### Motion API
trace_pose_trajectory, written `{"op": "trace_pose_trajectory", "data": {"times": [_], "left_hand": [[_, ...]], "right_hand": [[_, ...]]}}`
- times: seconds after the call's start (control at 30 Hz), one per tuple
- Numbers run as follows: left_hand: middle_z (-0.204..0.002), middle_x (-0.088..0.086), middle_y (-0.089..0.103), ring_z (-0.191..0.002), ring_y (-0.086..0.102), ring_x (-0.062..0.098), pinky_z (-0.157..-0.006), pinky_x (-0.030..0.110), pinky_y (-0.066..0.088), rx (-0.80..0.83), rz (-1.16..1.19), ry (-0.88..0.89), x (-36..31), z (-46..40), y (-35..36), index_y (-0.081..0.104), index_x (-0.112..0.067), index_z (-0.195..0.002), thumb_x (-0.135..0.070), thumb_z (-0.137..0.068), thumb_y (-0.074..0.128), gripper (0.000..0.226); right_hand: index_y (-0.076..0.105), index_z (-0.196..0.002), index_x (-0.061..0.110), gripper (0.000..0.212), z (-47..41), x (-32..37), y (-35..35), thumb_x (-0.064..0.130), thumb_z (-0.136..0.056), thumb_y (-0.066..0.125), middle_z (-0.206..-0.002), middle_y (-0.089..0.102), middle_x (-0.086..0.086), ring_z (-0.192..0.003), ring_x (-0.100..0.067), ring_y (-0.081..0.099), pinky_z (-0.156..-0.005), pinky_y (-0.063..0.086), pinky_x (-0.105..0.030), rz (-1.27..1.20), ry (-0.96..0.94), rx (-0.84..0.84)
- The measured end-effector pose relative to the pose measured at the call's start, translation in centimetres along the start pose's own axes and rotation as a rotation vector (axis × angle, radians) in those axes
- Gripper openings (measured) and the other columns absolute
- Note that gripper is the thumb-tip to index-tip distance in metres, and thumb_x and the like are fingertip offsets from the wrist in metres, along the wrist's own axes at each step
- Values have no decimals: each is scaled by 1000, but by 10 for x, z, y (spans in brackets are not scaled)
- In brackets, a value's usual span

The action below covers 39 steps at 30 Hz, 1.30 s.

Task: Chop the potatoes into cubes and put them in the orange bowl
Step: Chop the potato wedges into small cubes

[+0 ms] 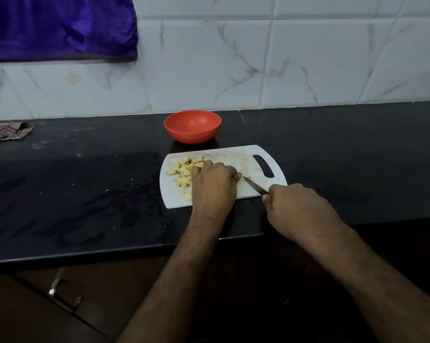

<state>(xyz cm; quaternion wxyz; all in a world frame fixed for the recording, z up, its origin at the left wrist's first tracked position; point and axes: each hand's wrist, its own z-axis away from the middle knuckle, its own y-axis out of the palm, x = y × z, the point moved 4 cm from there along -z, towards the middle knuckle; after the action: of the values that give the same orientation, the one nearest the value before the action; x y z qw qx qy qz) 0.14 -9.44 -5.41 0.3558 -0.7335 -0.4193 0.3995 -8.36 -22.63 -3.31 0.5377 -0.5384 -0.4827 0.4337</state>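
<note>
A white cutting board (246, 158) lies on the black counter. Several potato cubes (184, 170) with reddish skin are piled on its left half. My left hand (214, 184) rests over the board's middle with its fingers curled down; whatever lies beneath them is hidden. My right hand (298, 209) grips the handle of a dark knife (254, 185), whose tip points at my left fingers. Behind the board stands the orange bowl (192, 126), which looks empty.
The black counter (85, 194) runs left to right, its front edge near my forearms. A checked cloth (6, 131) lies at the far left by the tiled wall. Purple fabric (60, 26) hangs above. A cabinet handle (60, 290) shows below the counter.
</note>
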Motion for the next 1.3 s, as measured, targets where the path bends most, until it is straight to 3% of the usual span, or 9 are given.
{"op": "trace_pose_trajectory", "data": {"times": [0.27, 0.43, 0.67, 0.77, 0.83, 0.97, 1.07, 1.17, 1.3], "left_hand": [[-112, -8, 61, -120, 40, 19, -97, 44, 30, 68, 73, -55, 8, 11, -4, 73, -30, -111, -45, -95, 60, 25], [-101, -9, 64, -112, 43, 18, -85, 37, 22, 43, 70, -21, 0, 7, -4, 74, -28, -104, -33, -97, 56, 20], [-100, -8, 65, -111, 45, 17, -93, 40, 29, 65, 69, -38, 0, 4, -1, 74, -28, -103, -33, -97, 54, 21], [-97, -8, 67, -109, 47, 18, -93, 40, 30, 49, 50, -53, 1, 5, -1, 74, -27, -100, -33, -97, 54, 21], [-95, -6, 67, -107, 48, 19, -92, 40, 29, 20, 24, -74, 2, 6, -1, 74, -26, -98, -31, -97, 53, 22], [-99, -6, 69, -109, 46, 19, -89, 38, 24, 6, 33, -108, 6, 5, -3, 75, -27, -103, -31, -100, 54, 21], [-101, -6, 71, -108, 46, 19, -85, 36, 19, -2, 95, -97, 6, 8, -5, 74, -27, -110, -26, -103, 52, 22], [-101, -8, 71, -106, 46, 17, -87, 35, 20, -50, 189, -139, 13, 12, -6, 72, -29, -105, -21, -102, 53, 21], [-104, -9, 66, -110, 45, 18, -93, 41, 28, -6, 142, -151, 14, 14, -6, 74, -30, -101, -40, -98, 59, 18]], "right_hand": [[59, -110, 20, 36, -14, 10, -6, 43, -105, 33, -86, 50, 0, -81, -21, 55, -68, 41, -35, 2, -62, -30], [59, -110, 21, 35, -13, 10, -6, 44, -105, 33, -83, 45, 2, -81, -21, 53, -68, 40, -34, 46, -65, 8], [55, -118, 19, 28, -13, 15, 12, 32, -106, 33, -104, 63, -6, -93, -27, 61, -68, 37, -34, 51, -60, -1], [57, -119, 19, 28, -16, 17, 12, 30, -105, 35, -106, 63, -6, -85, -25, 53, -69, 38, -34, 46, -57, 32], [59, -118, 20, 29, -15, 12, 9, 30, -104, 36, -107, 63, -6, -82, -23, 49, -69, 39, -33, 38, -52, 61], [59, -118, 21, 34, -2, 5, 6, 38, -106, 32, -108, 64, -7, -93, -27, 61, -69, 39, -34, 39, -51, 63], [57, -115, 20, 35, 7, 4, 3, 41, -106, 31, -101, 62, -5, -88, -26, 58, -68, 38, -34, 26, -43, 10], [51, -99, 20, 29, 8, 6, -6, 42, -106, 32, -78, 46, 2, -76, -24, 50, -66, 38, -34, -46, -25, -82], [57, -105, 21, 32, -2, 11, -8, 43, -105, 34, -84, 50, 1, -79, -23, 53, -67, 39, -34, -45, -48, -80]]}}
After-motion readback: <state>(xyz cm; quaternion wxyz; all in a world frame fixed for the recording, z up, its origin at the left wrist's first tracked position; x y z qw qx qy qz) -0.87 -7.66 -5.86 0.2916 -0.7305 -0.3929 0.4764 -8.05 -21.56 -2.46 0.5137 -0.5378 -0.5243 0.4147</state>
